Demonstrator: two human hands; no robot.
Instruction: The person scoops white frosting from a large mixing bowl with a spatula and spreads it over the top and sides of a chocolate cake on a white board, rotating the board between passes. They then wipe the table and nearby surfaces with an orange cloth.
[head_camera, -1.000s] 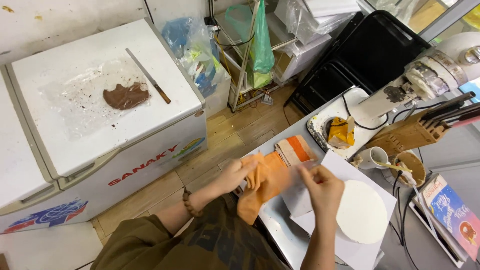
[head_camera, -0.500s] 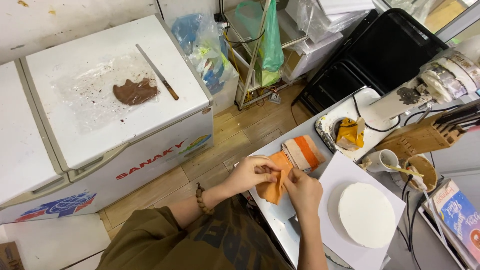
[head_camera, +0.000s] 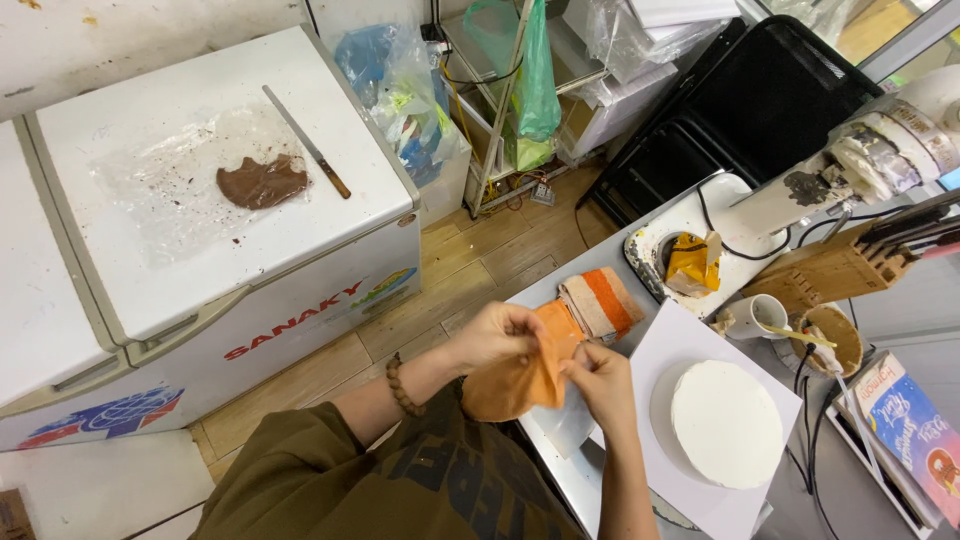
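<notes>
Hands meet over the near edge of the desk (head_camera: 600, 480): the left hand (head_camera: 497, 338) and the right hand (head_camera: 598, 378) both pinch an orange cloth (head_camera: 520, 380), fingers closed on its upper edge so the fabric hangs between them in front of the person's body, seemingly to spread or fold it. Just beyond lies a folded striped towel (head_camera: 602, 302) in orange and beige. To the right, a round white frosted cake (head_camera: 726, 424) sits on a white board (head_camera: 680, 340), well apart from the cloth. A white chest freezer (head_camera: 330, 230) with red lettering along its front carries a brown chocolate slab (head_camera: 262, 182) and a long knife (head_camera: 306, 141). A blue printed box (head_camera: 915, 425) lies at the desk's far right.
</notes>
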